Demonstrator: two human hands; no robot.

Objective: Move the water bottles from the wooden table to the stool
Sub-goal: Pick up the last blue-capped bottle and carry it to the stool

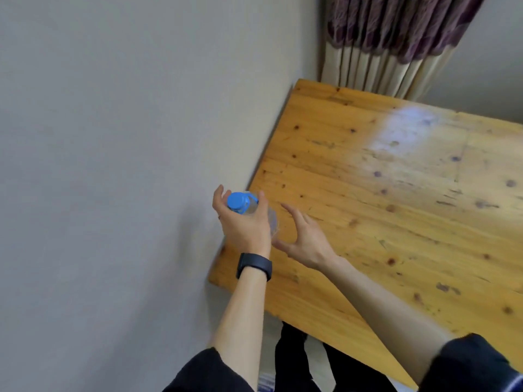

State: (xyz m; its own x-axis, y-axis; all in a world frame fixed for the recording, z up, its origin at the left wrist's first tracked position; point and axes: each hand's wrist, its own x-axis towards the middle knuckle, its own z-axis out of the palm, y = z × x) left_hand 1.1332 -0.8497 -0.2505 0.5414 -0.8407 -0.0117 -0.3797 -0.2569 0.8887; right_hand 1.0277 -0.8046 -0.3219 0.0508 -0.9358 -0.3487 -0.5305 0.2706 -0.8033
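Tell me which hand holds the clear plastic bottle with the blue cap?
The left hand, wearing the black wristband, grips the clear blue-capped plastic bottle; the bare right hand is open beside it.

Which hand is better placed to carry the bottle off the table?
Left. The left hand grips the bottle at the edge of the table; the right hand is open and empty beside it.

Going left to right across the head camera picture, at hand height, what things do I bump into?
Grey wall → left hand holding the water bottle → right hand → wooden table.
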